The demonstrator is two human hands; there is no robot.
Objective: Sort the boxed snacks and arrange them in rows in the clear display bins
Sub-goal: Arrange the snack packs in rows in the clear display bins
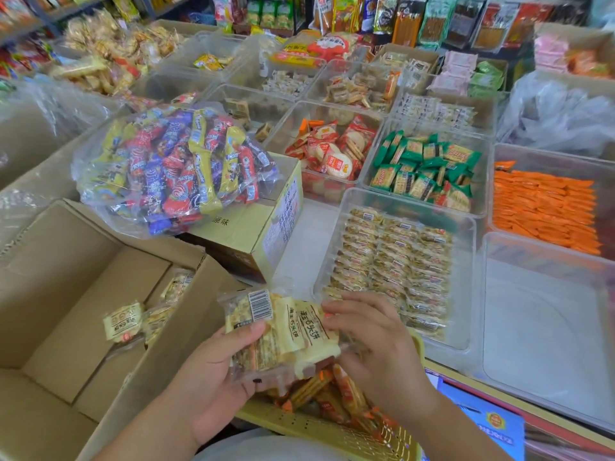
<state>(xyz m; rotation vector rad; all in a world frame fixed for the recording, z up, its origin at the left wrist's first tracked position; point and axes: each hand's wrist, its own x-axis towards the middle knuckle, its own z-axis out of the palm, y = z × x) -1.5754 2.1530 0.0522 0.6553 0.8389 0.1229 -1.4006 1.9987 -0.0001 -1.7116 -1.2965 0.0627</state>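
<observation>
Left hand (213, 371): thumb clamped on top of a stack of yellow snack pkts (286, 331), fingers curled under it. Right hand (379, 344): fingers bent round the stack's right end, tips touching the wrappers. Its lower fingers are blurred, so can't tell their exact hold. Stack sits btwn both hands, in the air, over a yellow basket (316, 427) w/ orange pkts in it, just short of the near edge of the clear bin (471, 234). That bin already has same-type pkts stood in approx. three rows; the end nearest the hands looks least filled. Open carton (66, 294) to the left has only a few pkts in it. Step, I'd judge: squaring up a handful before loading. Well into this bin, not done. Nxt move needs the stack held tight & aligned, carried fwd-right, then set on edge at a row's near end w/o knocking over the standing ones.
</observation>
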